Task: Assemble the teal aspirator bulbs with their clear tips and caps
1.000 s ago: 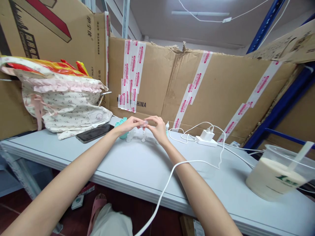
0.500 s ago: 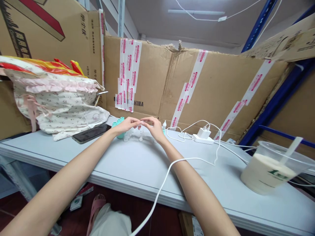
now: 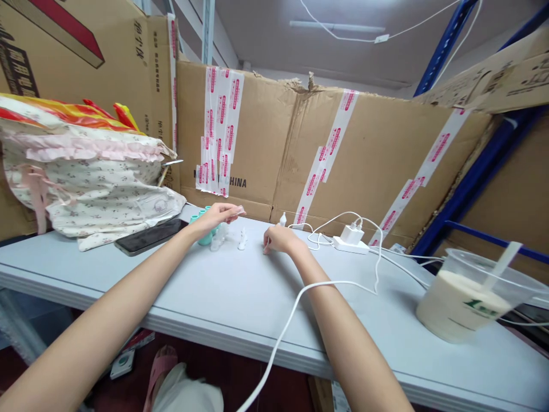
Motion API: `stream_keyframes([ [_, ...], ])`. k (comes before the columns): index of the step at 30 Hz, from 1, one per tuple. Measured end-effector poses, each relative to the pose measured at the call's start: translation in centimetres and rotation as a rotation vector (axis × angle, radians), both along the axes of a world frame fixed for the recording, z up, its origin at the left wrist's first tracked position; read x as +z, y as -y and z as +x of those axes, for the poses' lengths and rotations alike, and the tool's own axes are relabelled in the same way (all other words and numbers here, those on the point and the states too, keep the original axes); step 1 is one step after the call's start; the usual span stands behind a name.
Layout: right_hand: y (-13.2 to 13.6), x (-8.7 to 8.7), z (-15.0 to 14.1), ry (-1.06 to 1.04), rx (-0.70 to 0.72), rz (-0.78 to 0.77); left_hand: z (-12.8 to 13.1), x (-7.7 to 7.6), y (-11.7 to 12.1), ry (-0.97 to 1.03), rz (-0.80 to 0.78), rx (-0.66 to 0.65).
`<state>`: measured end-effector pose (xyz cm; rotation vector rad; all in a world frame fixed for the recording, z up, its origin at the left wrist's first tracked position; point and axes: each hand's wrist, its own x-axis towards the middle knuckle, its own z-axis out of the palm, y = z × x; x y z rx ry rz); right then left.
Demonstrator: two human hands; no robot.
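My left hand (image 3: 217, 216) is raised over the back of the table, its fingertips pinched round a small translucent piece (image 3: 241, 210). Under and beside it stand several teal bottles (image 3: 203, 236), partly covered by the hand, along with small clear plastic pieces (image 3: 218, 238). Another small white piece (image 3: 242, 239) stands on the tabletop between my hands. My right hand (image 3: 281, 238) is down at the table, fingers bent together and pointing at the surface; whatever is at its fingertips is too small to name. Just behind it shows a white pointed nozzle (image 3: 283, 218).
A phone (image 3: 148, 237) and a floral cloth bag (image 3: 98, 183) lie on the left. To the right are a power strip with a white charger (image 3: 352, 234) and a plastic cup of pale drink (image 3: 467, 297). A white cable (image 3: 295, 303) crosses my right forearm. Cardboard (image 3: 266, 131) walls the back.
My hands, together before, have parted. The right one has moved right and down to the tabletop, while the left stays raised with the translucent piece. The view has shifted slightly.
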<state>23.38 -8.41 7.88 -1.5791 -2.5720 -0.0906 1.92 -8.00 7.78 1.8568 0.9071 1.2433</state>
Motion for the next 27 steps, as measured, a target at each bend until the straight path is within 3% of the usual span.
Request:
stream_keyframes([
  [2, -0.4, -0.1, 0.2, -0.178, 0.036, 0.045, 0.1, 0.1, 0.2, -0.010, -0.013, 0.005],
  [4, -0.8, 0.2, 0.3, -0.483, 0.093, 0.057, 0.2, 0.1, 0.2, 0.001, -0.028, -0.002],
  [7, -0.8, 0.8, -0.1, -0.973, 0.194, -0.045, 0.4, -0.2, 0.0, 0.040, -0.031, -0.015],
  [11, -0.4, 1.2, -1.6, -1.308, 0.225, -0.091, 0.8, -0.5, 0.0, 0.000, 0.021, -0.014],
  [17, -0.6, 0.7, -2.7, -1.379, 0.275, -0.107, 2.2, -1.1, 0.4, -0.029, 0.038, -0.058],
  [23, -0.8, 0.3, -2.5, -1.348, 0.256, -0.134, 2.4, -1.3, 0.9, -0.210, 0.204, 0.095],
  [27, -0.5, 0.5, -2.7, -1.363, 0.220, -0.131, 2.3, -1.0, 1.3, -0.278, 0.247, 0.111],
])
